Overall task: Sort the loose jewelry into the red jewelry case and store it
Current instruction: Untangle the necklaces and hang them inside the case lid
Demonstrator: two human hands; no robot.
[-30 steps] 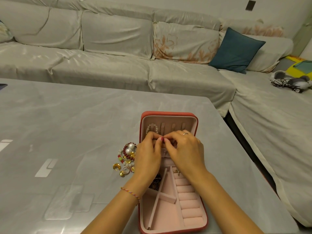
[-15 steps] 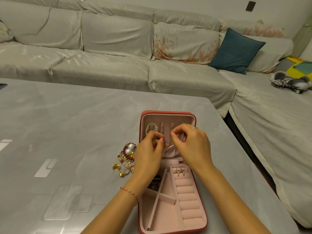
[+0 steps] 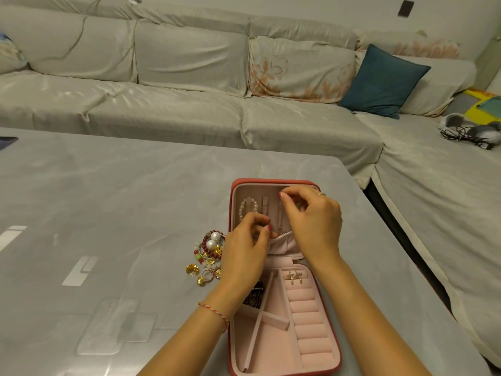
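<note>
A heap of loose jewelry [image 3: 210, 252], made up of white pearls, dark red beads, green beads and gold pieces, lay on the grey marbled desk [image 3: 108, 202] just to the left of the open red zip-around jewelry case with a pink velvet lining [image 3: 273, 332]. The left hand [image 3: 244, 251] hovered over the case's left edge, its fingers [image 3: 261, 226] curled and pinching the top edge of the gathered pink pocket [image 3: 284, 244] in the lid. A white pearl bracelet [image 3: 247, 207] hung in the lid beside pink strap tabs. Lower down, a dark beaded piece [image 3: 254, 293] lay in a divided compartment, and sparkling star-shaped earrings [image 3: 293, 276] sat at the top of the ring rolls. The right hand [image 3: 311, 221] reached into the lid, fingers curled, thumb and forefinger pinching a thin chain [image 3: 280, 215] that hung down towards the pocket. Behind the desk stood a pale covered sofa [image 3: 189, 85] with a teal cushion [image 3: 385, 81].
</note>
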